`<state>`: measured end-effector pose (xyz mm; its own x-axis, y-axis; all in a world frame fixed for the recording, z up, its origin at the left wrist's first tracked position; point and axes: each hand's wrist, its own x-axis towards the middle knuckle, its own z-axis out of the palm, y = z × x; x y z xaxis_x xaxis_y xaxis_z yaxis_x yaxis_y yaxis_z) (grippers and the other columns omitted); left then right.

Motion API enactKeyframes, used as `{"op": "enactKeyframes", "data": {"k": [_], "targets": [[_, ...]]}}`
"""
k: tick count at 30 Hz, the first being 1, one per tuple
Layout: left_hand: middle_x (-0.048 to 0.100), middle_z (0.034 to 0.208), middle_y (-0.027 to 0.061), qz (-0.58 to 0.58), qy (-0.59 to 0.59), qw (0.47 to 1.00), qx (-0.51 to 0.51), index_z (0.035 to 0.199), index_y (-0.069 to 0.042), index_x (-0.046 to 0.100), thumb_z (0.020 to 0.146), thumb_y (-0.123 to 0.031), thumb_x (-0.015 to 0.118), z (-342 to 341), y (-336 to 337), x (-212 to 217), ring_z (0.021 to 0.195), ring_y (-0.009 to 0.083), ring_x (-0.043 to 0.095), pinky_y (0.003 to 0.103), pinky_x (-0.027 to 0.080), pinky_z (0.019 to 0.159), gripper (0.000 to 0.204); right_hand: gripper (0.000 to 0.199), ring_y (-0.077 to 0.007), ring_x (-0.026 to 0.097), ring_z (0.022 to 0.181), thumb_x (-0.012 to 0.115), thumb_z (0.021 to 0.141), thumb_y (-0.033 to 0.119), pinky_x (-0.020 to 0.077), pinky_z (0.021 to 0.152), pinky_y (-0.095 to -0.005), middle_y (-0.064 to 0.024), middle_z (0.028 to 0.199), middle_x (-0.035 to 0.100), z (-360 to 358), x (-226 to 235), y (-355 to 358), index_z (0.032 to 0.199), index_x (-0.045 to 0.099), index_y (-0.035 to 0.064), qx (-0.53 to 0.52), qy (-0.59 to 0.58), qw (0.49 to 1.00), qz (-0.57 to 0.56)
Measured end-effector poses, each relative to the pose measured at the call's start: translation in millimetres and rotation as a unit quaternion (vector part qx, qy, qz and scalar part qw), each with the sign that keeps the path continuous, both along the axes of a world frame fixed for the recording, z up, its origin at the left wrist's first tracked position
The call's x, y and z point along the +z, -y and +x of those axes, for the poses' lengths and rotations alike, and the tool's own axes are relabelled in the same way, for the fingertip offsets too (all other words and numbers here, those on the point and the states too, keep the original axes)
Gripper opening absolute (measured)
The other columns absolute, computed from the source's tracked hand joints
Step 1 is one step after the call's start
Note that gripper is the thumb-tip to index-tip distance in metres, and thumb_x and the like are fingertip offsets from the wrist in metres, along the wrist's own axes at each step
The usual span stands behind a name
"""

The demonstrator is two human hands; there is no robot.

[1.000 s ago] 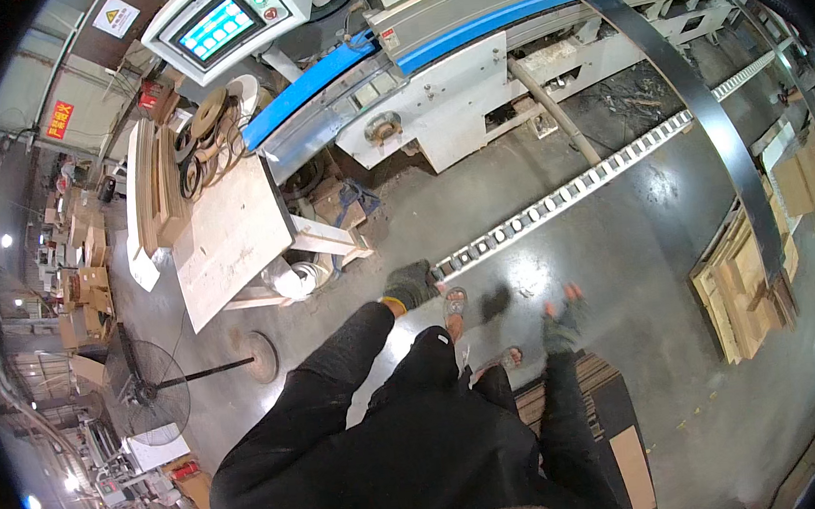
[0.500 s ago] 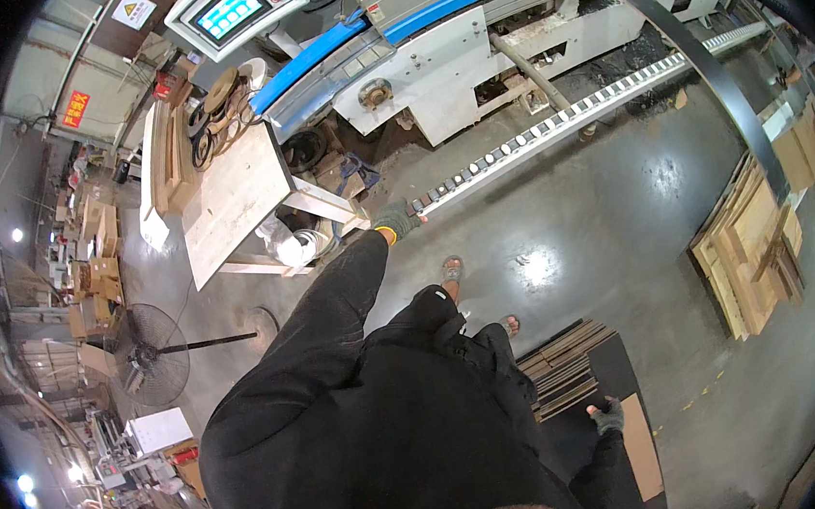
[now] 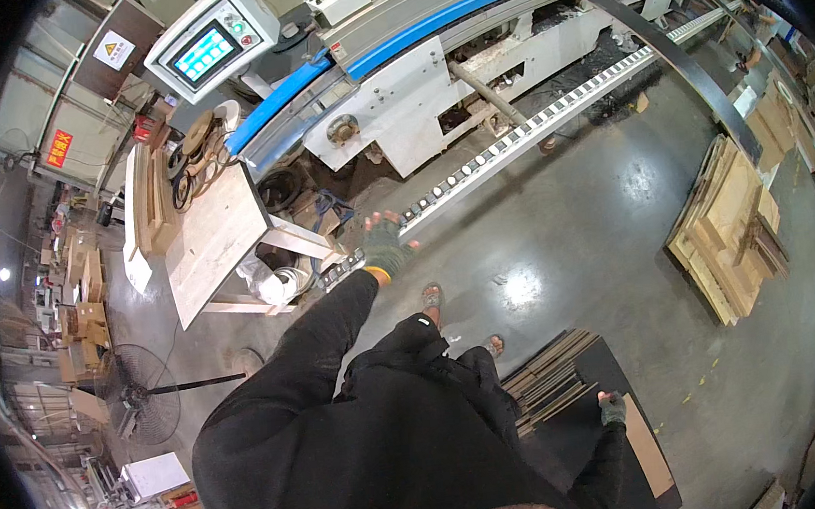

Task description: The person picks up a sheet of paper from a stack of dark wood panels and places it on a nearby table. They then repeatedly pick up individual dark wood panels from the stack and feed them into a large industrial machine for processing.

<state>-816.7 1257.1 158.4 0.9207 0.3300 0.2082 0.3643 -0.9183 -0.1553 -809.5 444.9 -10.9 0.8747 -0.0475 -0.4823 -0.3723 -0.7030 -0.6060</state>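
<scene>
Standing on the grey concrete floor [image 3: 618,226], looking down over a black jacket. Right hand [image 3: 613,411], gloved, reaches low to the stack of thin wooden strips [image 3: 549,378] lying on a dark board [image 3: 628,448] at the right foot. It sits at the stack's near end, touching or just above it; whether the fingers have closed on a strip I cannot tell — the hand is small and partly turned away.

Left hand [image 3: 385,245], in a fingerless glove, is raised out to the left with fingers spread apart, holding nothing. It hovers over the roller rail [image 3: 514,143] that runs along the front of the long machine with the blue guard [image 3: 426,25], near the corner of the wooden worktable [image 3: 212,238].

Judgement on the pick: the strips look thin and fanned at their ends, so gripping several at once risks a skewed bundle. Better to square the ends first, then take them near the middle — less sag. The free left hand is well placed for balance. A second pile of boards [image 3: 730,226] lies well apart, to the right.
</scene>
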Motion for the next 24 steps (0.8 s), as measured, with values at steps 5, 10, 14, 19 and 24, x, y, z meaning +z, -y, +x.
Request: {"op": "enactKeyframes", "data": {"k": [5, 10, 14, 19, 24], "targets": [[0.05, 0.139, 0.0252, -0.435, -0.163, 0.884, -0.049, 0.14, 0.0, 0.045, 0.088, -0.058, 0.058, 4.1, 144.2, -4.9, 0.128, 0.0407, 0.049, 0.046, 0.035, 0.111, 0.079, 0.039, -0.021, 0.054, 0.067, 0.071, 0.089, 0.036, 0.0422, 0.065, -0.0416, -0.007, 0.066, 0.056, 18.7, 86.5, -62.0, 0.075, 0.057, 0.0025, 0.064, 0.047, 0.997, 0.007], [0.069, 0.106, 0.0119, -0.634, -0.295, 0.714, -0.04, 0.125, 0.001, 0.057, 0.079, -0.072, 0.064, -8.1, 238.9, -75.2, 0.101, 0.0255, 0.066, 0.043, 0.048, 0.09, 0.087, 0.065, -0.0323, 0.055, 0.072, 0.062, 0.086, 0.067, 0.0422, 0.069, -0.0448, -0.0152, 0.071, 0.053, 71.5, 106.3, -135.2, 0.079, 0.058, 0.0022, 0.167, 0.029, 0.985, 0.038], [0.067, 0.109, 0.0173, -0.655, -0.239, 0.642, -0.32, 0.131, -0.006, 0.055, 0.081, -0.057, 0.073, -29.9, 247.9, -154.9, 0.1, 0.0356, 0.064, 0.045, 0.05, 0.086, 0.073, 0.069, -0.0429, 0.06, 0.087, 0.05, 0.092, 0.067, 0.0444, 0.077, -0.0481, -0.0262, 0.09, 0.065, 117.0, 153.4, -264.8, 0.09, 0.066, 0.0004, 0.187, 0.011, 0.979, 0.075], [0.055, 0.137, 0.0172, -0.925, -0.181, 0.328, 0.058, 0.136, 0.0, 0.052, 0.09, -0.053, 0.064, 15.5, 179.6, -20.4, 0.125, 0.0277, 0.052, 0.04, 0.041, 0.105, 0.072, 0.07, -0.0441, 0.06, 0.097, 0.047, 0.093, 0.067, 0.0453, 0.084, -0.0459, -0.0268, 0.099, 0.066, 177.8, 193.1, -387.1, 0.099, 0.065, -0.0007, 0.187, 0.026, 0.981, -0.036], [0.053, 0.141, 0.015, -0.984, 0.118, 0.008, 0.132, 0.139, -0.002, 0.05, 0.092, -0.05, 0.065, 9.5, 75.0, 16.5, 0.132, 0.0277, 0.047, 0.041, 0.033, 0.114, 0.069, 0.066, -0.0391, 0.06, 0.098, 0.05, 0.092, 0.065, 0.0446, 0.088, -0.0453, -0.0245, 0.101, 0.065, 237.3, 203.7, -561.9, 0.102, 0.063, 0.001, 0.25, 0.018, 0.967, 0.033]]}}
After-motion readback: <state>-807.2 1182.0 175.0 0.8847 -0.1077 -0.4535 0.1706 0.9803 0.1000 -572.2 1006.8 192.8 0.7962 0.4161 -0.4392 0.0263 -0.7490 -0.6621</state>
